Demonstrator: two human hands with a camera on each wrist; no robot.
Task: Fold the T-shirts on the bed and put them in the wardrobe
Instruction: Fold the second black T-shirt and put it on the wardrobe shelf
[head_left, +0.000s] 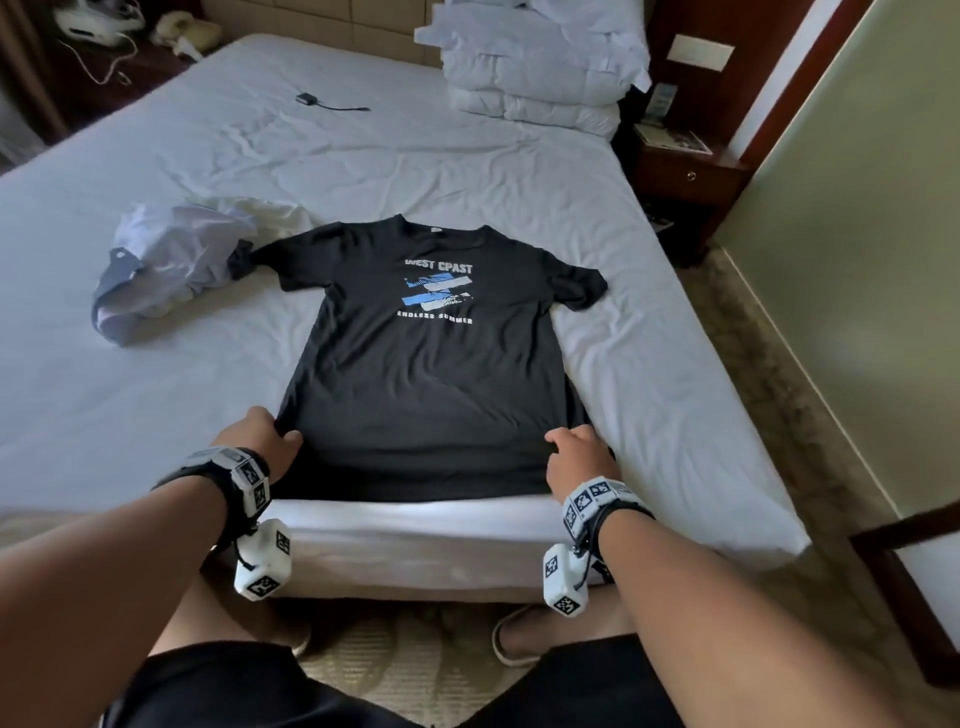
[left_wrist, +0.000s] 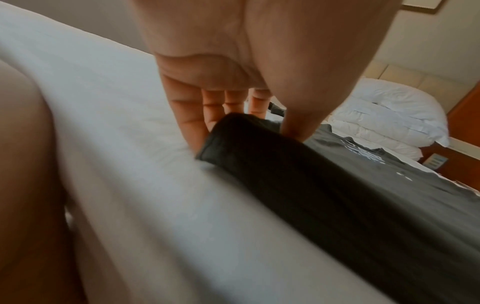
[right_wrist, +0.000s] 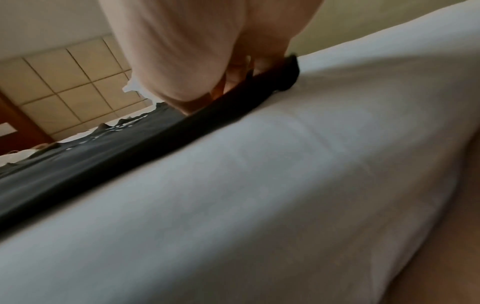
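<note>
A black T-shirt (head_left: 415, 374) with a white and blue chest print lies face up and spread flat on the bed (head_left: 156, 395), its hem at the near edge. My left hand (head_left: 270, 441) pinches the hem's left corner, thumb on top; in the left wrist view the left hand (left_wrist: 233, 115) has its fingers under the black T-shirt (left_wrist: 298, 174). My right hand (head_left: 574, 457) pinches the right corner. In the right wrist view the right hand (right_wrist: 221, 90) holds the black T-shirt (right_wrist: 130, 144) between thumb and fingers. A crumpled pale lilac garment (head_left: 171, 265) lies left of the shirt.
Folded white bedding (head_left: 540, 67) is stacked at the headboard. A small dark device with a cable (head_left: 311, 100) lies on the sheet. A wooden nightstand (head_left: 680, 171) stands right of the bed, and a dark wooden frame (head_left: 904, 561) stands at the near right.
</note>
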